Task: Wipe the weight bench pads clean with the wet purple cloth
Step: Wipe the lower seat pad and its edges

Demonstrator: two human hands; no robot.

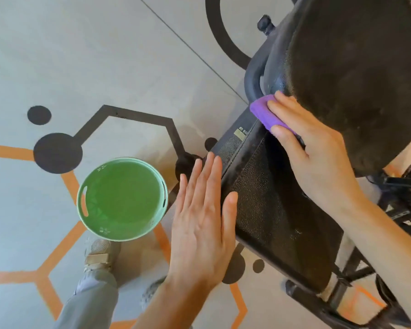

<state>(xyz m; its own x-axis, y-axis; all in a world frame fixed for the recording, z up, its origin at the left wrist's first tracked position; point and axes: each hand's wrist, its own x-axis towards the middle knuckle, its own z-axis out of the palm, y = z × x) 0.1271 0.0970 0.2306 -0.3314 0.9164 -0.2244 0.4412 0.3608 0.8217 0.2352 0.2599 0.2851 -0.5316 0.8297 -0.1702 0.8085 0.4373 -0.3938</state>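
Two pads made up the bench, and I had the cloth [268, 114] at the place where they met: the lower end of the back pad [356, 74], just above the top of the seat pad [271, 205]. My right hand [311, 148] lay flat over the cloth, fingers nearly straight and close together, pressing it against the black cover rather than pinching it. I judged a flat palm the better hold there, since it spread the wet face over more of the grained surface and let me push into the seam, where grime likely collected. Only the cloth's far end showed past my fingertips; the rest was hidden under my hand.

My left hand [204, 222] held nothing. Its fingers were straight and a little spread, hovering at the near edge of the seat pad, thumb over the pad; whether it touched I could not tell. I kept it there, I think, for balance and to steady the bench.

I had set the green basin [122, 198] of water on the floor [81, 55] beside my shoe [100, 255], near enough to re-wet the cloth.
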